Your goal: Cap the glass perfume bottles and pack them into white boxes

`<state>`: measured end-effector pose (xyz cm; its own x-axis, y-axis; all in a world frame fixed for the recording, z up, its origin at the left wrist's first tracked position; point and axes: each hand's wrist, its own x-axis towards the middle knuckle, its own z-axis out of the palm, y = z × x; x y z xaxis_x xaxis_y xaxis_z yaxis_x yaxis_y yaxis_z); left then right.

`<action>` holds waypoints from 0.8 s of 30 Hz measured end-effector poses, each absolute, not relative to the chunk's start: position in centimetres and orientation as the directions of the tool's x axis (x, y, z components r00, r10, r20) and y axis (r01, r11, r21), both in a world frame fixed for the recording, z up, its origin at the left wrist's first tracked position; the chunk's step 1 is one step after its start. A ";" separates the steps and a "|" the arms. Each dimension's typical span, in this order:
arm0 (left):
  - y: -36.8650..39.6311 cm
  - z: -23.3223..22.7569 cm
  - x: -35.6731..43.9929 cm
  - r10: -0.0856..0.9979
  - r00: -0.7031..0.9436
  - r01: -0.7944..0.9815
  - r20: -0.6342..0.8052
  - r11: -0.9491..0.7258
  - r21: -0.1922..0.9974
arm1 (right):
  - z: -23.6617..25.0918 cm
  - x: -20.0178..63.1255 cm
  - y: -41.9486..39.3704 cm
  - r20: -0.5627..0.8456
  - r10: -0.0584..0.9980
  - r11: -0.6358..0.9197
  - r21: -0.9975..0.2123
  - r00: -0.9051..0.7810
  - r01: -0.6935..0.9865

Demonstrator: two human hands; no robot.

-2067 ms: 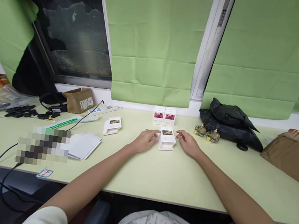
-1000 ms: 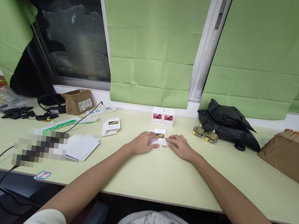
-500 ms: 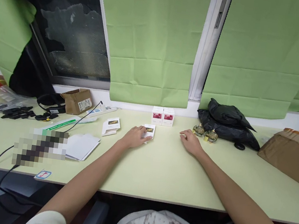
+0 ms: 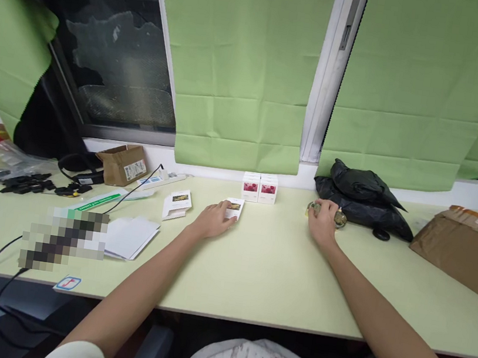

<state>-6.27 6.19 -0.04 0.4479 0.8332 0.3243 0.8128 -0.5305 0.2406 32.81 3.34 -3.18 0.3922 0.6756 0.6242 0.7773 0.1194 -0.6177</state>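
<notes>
Toward the far edge of the tabletop (image 4: 252, 275), the left hand (image 4: 212, 221) lies flat with fingers spread on a small flattened white carton (image 4: 234, 207). The right hand (image 4: 320, 222) is curled round a little gold-capped glass bottle (image 4: 313, 208), a second bottle (image 4: 340, 218) touching it, just before the black bag (image 4: 365, 199).
</notes>
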 end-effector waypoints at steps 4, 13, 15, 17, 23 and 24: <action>6.0 0.1 -6.2 0.806 0.480 0.795 0.346 -0.567 0.215 | -3.8 33.8 4.1 0.595 0.694 0.083 -0.625 0.405 0.776; 4.7 1.3 -5.2 0.677 0.564 0.676 0.472 -0.707 0.206 | -5.3 35.2 5.8 0.562 0.776 0.124 -0.579 0.284 0.806; 4.6 1.3 -5.1 0.666 0.561 0.668 0.492 -0.715 0.205 | -5.4 35.5 6.1 0.559 0.778 0.119 -0.580 0.287 0.806; 4.7 1.2 -5.1 0.666 0.554 0.668 0.500 -0.714 0.210 | -5.5 35.7 6.3 0.560 0.776 0.118 -0.581 0.290 0.805; 5.3 0.5 -5.3 0.649 0.556 0.650 0.519 -0.729 0.216 | -5.2 35.7 6.2 0.593 0.736 0.119 -0.589 0.327 0.800; 5.4 0.5 -5.3 0.642 0.560 0.644 0.524 -0.735 0.211 | -5.1 35.7 6.2 0.595 0.734 0.119 -0.587 0.327 0.801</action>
